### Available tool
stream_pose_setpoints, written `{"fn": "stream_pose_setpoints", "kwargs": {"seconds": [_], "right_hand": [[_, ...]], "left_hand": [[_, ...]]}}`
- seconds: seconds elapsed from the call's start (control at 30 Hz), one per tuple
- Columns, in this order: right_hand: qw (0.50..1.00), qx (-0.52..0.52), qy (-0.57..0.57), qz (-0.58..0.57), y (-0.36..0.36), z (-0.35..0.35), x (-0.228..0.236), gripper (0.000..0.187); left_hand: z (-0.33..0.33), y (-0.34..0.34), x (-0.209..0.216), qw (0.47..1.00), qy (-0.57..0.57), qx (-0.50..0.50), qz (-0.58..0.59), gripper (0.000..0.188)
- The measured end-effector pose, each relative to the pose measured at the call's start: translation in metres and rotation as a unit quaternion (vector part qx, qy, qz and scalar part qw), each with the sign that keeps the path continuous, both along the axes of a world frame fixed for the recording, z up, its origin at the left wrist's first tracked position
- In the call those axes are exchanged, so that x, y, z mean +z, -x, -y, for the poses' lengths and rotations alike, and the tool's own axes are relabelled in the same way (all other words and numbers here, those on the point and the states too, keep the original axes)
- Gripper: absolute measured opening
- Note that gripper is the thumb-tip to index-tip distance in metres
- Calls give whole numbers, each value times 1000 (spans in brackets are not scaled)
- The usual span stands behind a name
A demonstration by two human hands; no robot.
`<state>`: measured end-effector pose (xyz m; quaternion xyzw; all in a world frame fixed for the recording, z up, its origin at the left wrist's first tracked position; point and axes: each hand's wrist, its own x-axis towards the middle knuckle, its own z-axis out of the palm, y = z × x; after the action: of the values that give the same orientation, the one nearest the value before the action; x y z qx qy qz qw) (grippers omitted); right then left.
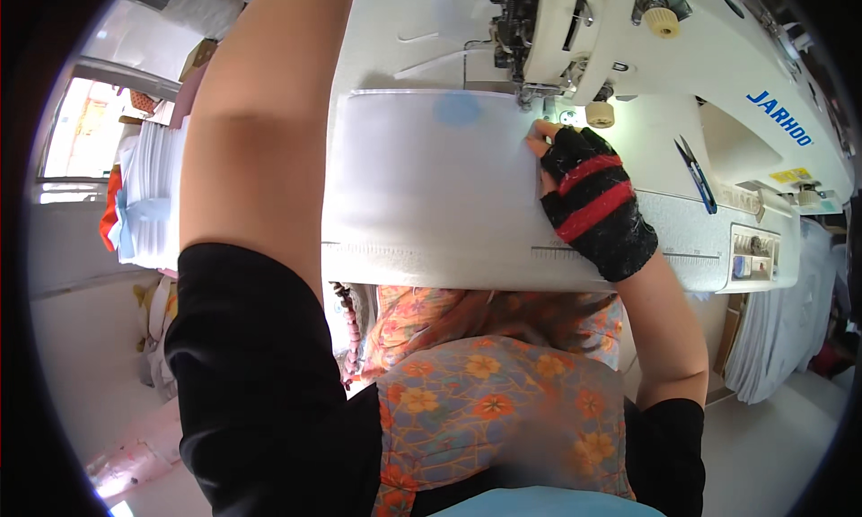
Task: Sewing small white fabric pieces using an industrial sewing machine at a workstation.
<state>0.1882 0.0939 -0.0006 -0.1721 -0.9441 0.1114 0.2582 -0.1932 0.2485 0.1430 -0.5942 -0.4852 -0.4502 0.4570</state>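
A sheet of white cloth lies flat on the bed of a white sewing machine, with a pale blue patch near its far edge. My right hand wears a black fingerless glove with red stripes. Its bent fingertips grip the cloth's right edge, just in front of the machine's lit presser foot. Across the left side my left arm stretches far forward and leaves the picture at the top, so that hand is out of sight.
Blue-handled thread snips lie on the machine bed, right of my hand. A small compartment tray is set in the bed's right corner. Stacked white cloth pieces hang at the right and stand at the left. A ruler scale runs along the near edge.
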Motion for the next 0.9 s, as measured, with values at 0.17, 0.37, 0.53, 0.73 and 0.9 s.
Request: {"fn": "stream_pose_setpoints", "kwargs": {"seconds": [0.17, 0.37, 0.53, 0.73, 0.9], "right_hand": [[1000, 7, -8, -24, 0, 1, 2, 36], [998, 20, -48, -47, 2, -3, -2, 35], [999, 29, -28, -33, -1, -1, -6, 36], [996, 34, -82, -19, -2, 4, -10, 37], [995, 10, -99, 5, 2, 2, -12, 40]], "left_hand": [[55, -49, -44, 925, 332, 180, 35, 20], [219, -147, -111, 846, 531, -39, -21, 31], [253, -182, -140, 901, 420, -95, -45, 34], [259, -184, -141, 895, 424, -132, -33, 29], [257, -184, -141, 909, 399, -117, -37, 26]]}}
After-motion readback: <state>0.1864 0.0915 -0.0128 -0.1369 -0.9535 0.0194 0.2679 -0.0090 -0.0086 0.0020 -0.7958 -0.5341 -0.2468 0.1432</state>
